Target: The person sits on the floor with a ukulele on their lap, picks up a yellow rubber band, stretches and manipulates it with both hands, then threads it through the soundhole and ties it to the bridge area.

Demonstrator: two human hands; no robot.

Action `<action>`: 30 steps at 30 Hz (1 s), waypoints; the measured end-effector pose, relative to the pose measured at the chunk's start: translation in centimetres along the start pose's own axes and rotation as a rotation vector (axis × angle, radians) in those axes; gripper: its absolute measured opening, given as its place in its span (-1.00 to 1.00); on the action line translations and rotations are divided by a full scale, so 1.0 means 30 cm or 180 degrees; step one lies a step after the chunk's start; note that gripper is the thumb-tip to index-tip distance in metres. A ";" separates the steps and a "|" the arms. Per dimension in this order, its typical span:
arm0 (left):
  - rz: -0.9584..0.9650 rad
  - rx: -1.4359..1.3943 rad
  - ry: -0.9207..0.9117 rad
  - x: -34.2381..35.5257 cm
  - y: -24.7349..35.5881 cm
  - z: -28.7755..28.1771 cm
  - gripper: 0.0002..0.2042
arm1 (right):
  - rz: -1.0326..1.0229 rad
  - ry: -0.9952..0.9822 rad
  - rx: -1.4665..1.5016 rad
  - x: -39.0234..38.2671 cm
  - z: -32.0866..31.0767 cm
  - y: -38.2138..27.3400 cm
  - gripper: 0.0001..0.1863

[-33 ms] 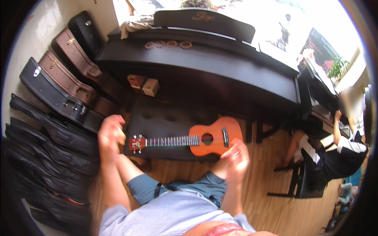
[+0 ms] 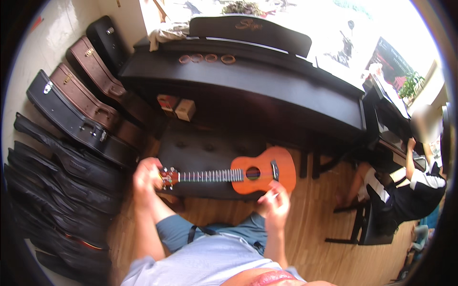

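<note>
An orange-brown ukulele (image 2: 272,162) lies flat on a black padded bench (image 2: 205,143), headstock to the left and body to the right. At the headstock is my left hand (image 2: 147,175), its fingers curled together around something small and yellowish that I cannot make out. My right hand (image 2: 276,199) is just below the bridge, at the near edge of the body. Its fingertips are pinched together, and a small pale spot shows between them. Both hands are somewhat blurred. Whether they touch the ukulele is hard to tell.
Behind the bench stands a black piano (image 2: 238,76) with several brown rings (image 2: 211,58) on its lid. Small boxes (image 2: 185,109) sit beneath it. Instrument cases (image 2: 71,112) and black soft bags (image 2: 62,190) line the left. On the right, a person (image 2: 405,195) sits at another keyboard.
My left hand has moved right and down, up to the headstock. My right hand has shifted slightly left and down. The whole view has shifted a little.
</note>
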State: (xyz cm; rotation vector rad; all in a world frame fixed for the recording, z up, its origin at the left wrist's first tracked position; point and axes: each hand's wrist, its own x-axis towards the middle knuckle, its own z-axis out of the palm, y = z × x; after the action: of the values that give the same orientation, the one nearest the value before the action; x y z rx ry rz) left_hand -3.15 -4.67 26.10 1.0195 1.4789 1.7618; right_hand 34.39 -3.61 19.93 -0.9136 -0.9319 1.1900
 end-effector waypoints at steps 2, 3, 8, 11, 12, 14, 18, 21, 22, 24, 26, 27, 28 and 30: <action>-0.1123 -0.0307 -0.0315 -0.208 -0.232 0.013 -0.74 | 0.0846 -0.0148 -0.0022 -0.094 0.028 0.125 -0.62; -0.1490 -0.0356 -0.0521 -0.298 -0.287 0.025 -0.76 | 0.0914 -0.0353 0.0058 -0.095 0.071 0.146 -0.61; -0.1851 0.0291 -0.1889 -0.395 -0.321 0.202 -0.80 | 0.0980 -0.0958 -0.0155 0.063 0.104 0.063 -0.75; -0.1286 -0.0028 -0.1718 -0.321 -0.267 0.294 -0.82 | 0.0384 -0.0727 -0.0380 0.203 0.178 -0.046 -0.77; -0.1186 -0.0129 -0.1621 -0.296 -0.221 0.322 -0.82 | 0.0300 -0.0584 -0.0044 0.227 0.194 -0.064 -0.78; -0.0963 -0.0121 -0.1540 -0.262 -0.174 0.343 -0.84 | 0.0099 -0.0386 0.0186 0.234 0.226 -0.093 -0.79; -0.0744 0.0028 -0.1485 -0.280 -0.109 0.385 -0.82 | 0.0385 -0.0345 0.0287 0.128 0.201 -0.059 -0.77; -0.0849 0.0022 -0.1641 -0.328 -0.111 0.384 -0.82 | 0.0666 -0.0372 0.0366 0.010 0.146 0.033 -0.75; -0.0942 0.0038 -0.1598 -0.350 -0.120 0.388 -0.80 | 0.0779 -0.0350 0.0313 -0.022 0.131 0.038 -0.75; -0.0853 0.0023 -0.1639 -0.385 -0.108 0.405 -0.77 | 0.1041 -0.0292 0.0199 -0.072 0.098 0.046 -0.75; -0.0776 0.0169 -0.1708 -0.425 -0.118 0.405 -0.78 | 0.1115 -0.0441 0.0277 -0.115 0.074 0.038 -0.76; -0.0800 0.0191 -0.1803 -0.443 -0.116 0.406 -0.79 | 0.1097 -0.0507 0.0246 -0.134 0.061 0.035 -0.76; -0.0775 0.0199 -0.1883 -0.457 -0.114 0.407 -0.80 | 0.1038 -0.0607 0.0214 -0.145 0.057 0.028 -0.76; -0.0763 0.0036 -0.1888 -0.504 -0.115 0.398 -0.82 | 0.1015 -0.0711 0.0258 -0.190 0.054 0.015 -0.76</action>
State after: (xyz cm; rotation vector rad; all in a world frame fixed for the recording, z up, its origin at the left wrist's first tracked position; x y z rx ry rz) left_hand 14.79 -10.68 21.08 1.1833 1.1698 1.1469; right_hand 32.01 -9.05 19.50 -0.8980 -0.9287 1.6169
